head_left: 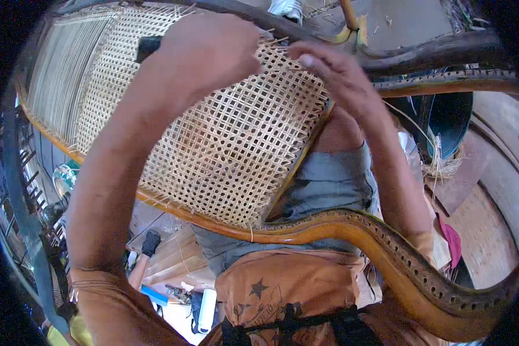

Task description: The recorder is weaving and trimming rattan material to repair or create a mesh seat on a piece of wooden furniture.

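A woven cane panel with an open lattice lies across my lap, set in a curved wooden frame. My left hand is closed above the panel's far edge, its fingers turned away from view. A short black piece shows beside its wrist side; what it belongs to is hidden. My right hand hovers over the far right corner of the weave, thumb and fingers bent together around a thin cane strand. Loose strand ends stick up along the far edge between the hands.
Unwoven parallel strands fill the panel's left end. The frame's curved arm, lined with small holes, sweeps to the lower right. A dark bucket and a bundle of loose cane are at right. A shoe shows at the top.
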The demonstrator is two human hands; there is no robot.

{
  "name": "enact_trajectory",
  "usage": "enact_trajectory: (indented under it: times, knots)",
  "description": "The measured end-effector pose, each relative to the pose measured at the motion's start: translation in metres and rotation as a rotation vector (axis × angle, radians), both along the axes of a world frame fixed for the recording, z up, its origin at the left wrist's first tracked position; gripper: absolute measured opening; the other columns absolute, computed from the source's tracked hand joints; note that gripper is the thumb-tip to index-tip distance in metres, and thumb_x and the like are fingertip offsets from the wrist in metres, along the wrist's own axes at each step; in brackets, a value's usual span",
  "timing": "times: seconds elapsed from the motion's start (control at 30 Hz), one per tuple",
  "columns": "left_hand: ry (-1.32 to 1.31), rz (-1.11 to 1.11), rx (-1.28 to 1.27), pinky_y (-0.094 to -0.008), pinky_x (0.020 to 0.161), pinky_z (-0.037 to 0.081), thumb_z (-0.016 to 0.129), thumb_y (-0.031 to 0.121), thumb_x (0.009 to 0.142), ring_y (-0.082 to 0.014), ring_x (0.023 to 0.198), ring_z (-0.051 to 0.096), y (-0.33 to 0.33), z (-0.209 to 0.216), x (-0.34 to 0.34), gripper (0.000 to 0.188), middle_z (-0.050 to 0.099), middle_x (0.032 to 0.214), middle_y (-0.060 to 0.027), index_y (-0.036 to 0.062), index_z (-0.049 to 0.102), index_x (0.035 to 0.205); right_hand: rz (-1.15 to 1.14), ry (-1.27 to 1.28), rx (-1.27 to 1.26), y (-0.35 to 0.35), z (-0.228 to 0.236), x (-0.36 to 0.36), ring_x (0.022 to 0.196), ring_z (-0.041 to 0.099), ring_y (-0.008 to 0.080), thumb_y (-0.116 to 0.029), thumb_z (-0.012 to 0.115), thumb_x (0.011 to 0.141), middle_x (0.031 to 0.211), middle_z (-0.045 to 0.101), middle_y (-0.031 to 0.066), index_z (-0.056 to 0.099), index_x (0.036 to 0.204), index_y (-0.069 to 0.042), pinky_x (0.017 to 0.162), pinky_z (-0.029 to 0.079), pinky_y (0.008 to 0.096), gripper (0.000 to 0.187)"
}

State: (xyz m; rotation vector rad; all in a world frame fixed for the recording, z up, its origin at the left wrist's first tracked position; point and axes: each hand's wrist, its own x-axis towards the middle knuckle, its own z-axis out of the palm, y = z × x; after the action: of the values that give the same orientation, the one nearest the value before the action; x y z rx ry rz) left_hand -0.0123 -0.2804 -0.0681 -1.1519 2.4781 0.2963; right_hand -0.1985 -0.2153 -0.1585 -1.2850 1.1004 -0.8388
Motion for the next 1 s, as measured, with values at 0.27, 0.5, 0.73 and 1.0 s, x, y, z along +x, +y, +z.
enact_trajectory:
  times: [0.27,0.5,0.73,1.0]
  knots:
    - [0.010,-0.120,0.159,-0.0439,0.063,0.049,0.050,0.017,0.075,-0.0325,0.073,0.063,-0.001,-0.063,-0.046,0.019,0.063,0.076,-0.0166,0.0037,0.064,0.076,0.019,0.890,0.023,0.010,-0.006,-0.017,0.078,0.058,0.0367,-0.022,0.052,0.081,0.080,0.058,0.0229,0.060,0.083,-0.001,0.070,0.046,0.0419,0.022]
    - [0.000,-0.159,0.195,-0.0450,0.068,0.049,0.045,0.016,0.077,-0.0313,0.081,0.063,-0.001,-0.058,-0.076,0.025,0.064,0.086,-0.0157,0.0041,0.066,0.084,0.029,0.945,-0.155,0.009,-0.016,-0.023,0.077,0.057,0.0386,-0.018,0.051,0.078,0.076,0.058,0.0234,0.058,0.076,0.000,0.068,0.045,0.0452,0.020]
    - [-0.004,-0.135,0.274,-0.0430,0.072,0.049,0.045,0.017,0.076,-0.0303,0.085,0.062,-0.006,-0.064,-0.090,0.027,0.063,0.090,-0.0159,0.0043,0.066,0.088,0.080,0.948,-0.137,0.006,-0.012,-0.027,0.077,0.056,0.0397,-0.017,0.052,0.075,0.075,0.058,0.0229,0.058,0.074,0.001,0.067,0.045,0.0454,0.019]
    - [0.018,-0.072,0.327,-0.0428,0.075,0.048,0.047,0.016,0.075,-0.0314,0.088,0.061,-0.007,-0.073,-0.084,0.027,0.062,0.095,-0.0166,0.0041,0.064,0.092,0.121,1.002,0.082,-0.001,-0.012,-0.025,0.082,0.056,0.0389,-0.018,0.049,0.077,0.080,0.058,0.0231,0.058,0.087,0.000,0.068,0.045,0.0417,0.023]
